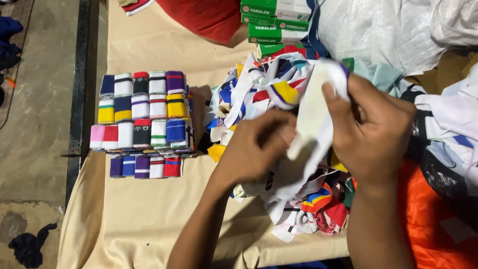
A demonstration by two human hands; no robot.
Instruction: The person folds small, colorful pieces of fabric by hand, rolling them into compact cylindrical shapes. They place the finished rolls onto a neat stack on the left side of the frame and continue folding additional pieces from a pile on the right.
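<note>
Both hands are on one white cloth strip (314, 117), and that is where the action sits: the right hand (372, 130) pinches its upper end, thumb pressed flat on the fabric near the top, fingers curled tight behind, while the left hand (259, 144) closes around the lower part from the other side, fingers folded in on the cloth. The strip runs at a slant, its long axis going from upper right, up by the right thumb, down toward lower left, where it slips past the left hand's fingers and trails into the heap. So the right hand has the high end, the left hand the low one, and the two sit close, the cloth stretched between them. Directly under and behind them lies the loose pile of ribbed pieces (279, 94) in white, blue, red and yellow, spilling toward the near edge of the table. Off to the left, well apart from the hands, stand the folded pieces in neat rows (142, 119), a tidy block of striped colours. Between that block and the pile is a strip of bare tan table cover (149, 219), with more open room toward the near left corner. The table's left edge drops to the concrete floor (40, 99). At the far side are green and white boxes (276, 22), a red cloth (209, 17) and clear plastic sheeting (378, 30); orange fabric (433, 219) crowds the right.
</note>
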